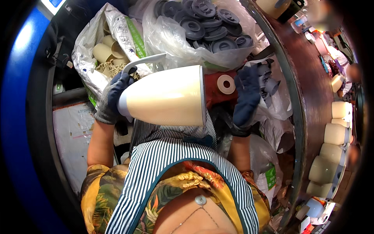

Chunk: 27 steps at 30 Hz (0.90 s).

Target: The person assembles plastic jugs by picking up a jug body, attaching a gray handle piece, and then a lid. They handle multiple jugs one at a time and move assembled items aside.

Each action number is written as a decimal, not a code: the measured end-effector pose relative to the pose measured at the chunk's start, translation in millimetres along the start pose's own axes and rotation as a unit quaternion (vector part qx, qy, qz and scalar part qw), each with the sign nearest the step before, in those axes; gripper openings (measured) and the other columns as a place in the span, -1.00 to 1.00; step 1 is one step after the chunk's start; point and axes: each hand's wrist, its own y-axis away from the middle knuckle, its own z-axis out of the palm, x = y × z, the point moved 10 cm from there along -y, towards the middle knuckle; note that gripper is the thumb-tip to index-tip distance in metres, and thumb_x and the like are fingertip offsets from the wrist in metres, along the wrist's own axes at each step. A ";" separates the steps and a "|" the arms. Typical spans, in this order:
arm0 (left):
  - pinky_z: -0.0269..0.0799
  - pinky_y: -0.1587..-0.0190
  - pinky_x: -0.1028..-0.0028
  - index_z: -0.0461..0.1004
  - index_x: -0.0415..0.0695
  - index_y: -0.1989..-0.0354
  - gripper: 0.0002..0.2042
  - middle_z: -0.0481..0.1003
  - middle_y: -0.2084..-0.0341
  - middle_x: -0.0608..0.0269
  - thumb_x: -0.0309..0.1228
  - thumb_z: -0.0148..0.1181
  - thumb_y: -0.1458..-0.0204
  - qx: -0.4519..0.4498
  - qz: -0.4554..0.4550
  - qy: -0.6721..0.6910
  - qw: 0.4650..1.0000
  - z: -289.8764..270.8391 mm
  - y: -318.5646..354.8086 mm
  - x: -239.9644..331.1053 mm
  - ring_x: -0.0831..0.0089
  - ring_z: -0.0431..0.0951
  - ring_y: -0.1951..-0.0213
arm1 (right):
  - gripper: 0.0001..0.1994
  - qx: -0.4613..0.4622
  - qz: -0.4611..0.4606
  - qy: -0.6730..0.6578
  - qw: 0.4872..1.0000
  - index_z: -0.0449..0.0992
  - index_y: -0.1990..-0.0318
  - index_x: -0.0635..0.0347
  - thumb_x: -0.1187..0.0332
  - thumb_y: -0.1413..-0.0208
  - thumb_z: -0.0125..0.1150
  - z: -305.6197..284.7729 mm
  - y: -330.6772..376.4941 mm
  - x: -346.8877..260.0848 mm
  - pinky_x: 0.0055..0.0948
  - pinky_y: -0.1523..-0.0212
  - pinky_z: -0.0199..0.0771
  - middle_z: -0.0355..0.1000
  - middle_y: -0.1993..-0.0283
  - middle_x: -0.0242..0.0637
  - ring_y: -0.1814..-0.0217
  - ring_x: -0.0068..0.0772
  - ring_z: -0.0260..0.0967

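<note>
Part of the left hand (112, 93) is hidden behind the cream jug (167, 97); left, a blue panel (25, 117) (of what, unclear) is cut off.

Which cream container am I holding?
The tapered cream jug with pale grey handle, in your blue-gloved left hand; similar cream containers sit at far right.

It looks like an assembly workshop: round dark-grey plastic lids (193, 29) fill a clear plastic bag (157, 39), a white printed sack (86, 48) holds beige cylindrical parts (102, 53), rounded cream-coloured vessels (331, 153) line up along a long dark-brown counter (306, 97), and dark-blue work gloves (248, 84) cover the left hand (111, 97) and the right hand (246, 101).
</note>
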 end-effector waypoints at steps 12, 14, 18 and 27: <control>0.40 -0.06 0.50 0.26 -0.20 -0.29 -0.56 0.46 -0.03 0.16 -0.48 -0.01 -0.21 -0.165 -0.057 -0.239 0.955 48.3 -1.7 -24.0 0.50 0.49 0.04 | -0.18 -0.188 -0.274 0.203 0.921 0.37 -0.22 0.08 -0.39 0.01 -0.02 99.7 46.9 -99.9 0.41 -0.36 -0.28 0.08 -0.38 0.09 -0.40 0.45 -0.06; 0.41 -0.04 0.48 0.30 -0.24 -0.24 -0.59 0.48 0.05 0.21 -0.52 -0.01 -0.19 -0.153 -0.064 -0.164 0.972 34.1 -11.6 -31.1 0.49 0.49 0.07 | -0.38 -0.276 -0.216 0.176 0.920 0.45 -0.10 0.05 -0.24 -0.12 -0.08 103.2 45.2 -99.5 0.37 -0.30 -0.10 0.21 -0.28 0.04 -0.35 0.26 0.10; 0.42 0.01 0.46 0.32 -0.24 -0.21 -0.61 0.48 0.14 0.31 -0.53 0.05 -0.18 -0.159 -0.044 -0.001 0.986 62.1 -44.8 2.9 0.52 0.49 0.11 | -0.48 -0.233 0.001 0.148 0.961 0.40 -0.10 0.26 0.03 -0.13 0.08 24.3 28.5 -48.0 -0.09 -0.22 0.27 0.34 -0.14 -0.03 -0.20 -0.05 0.29; 0.45 -0.03 0.41 0.45 -0.34 -0.06 -0.63 0.54 0.07 0.07 -0.50 0.18 -0.06 -0.254 0.497 -0.390 0.732 239.7 -8.4 142.2 0.32 0.56 0.06 | -0.69 0.092 -0.104 0.183 0.973 0.49 0.30 0.24 0.15 -0.22 0.01 -135.3 14.5 -191.1 -0.24 0.16 0.44 0.44 0.25 -0.16 0.24 -0.22 0.41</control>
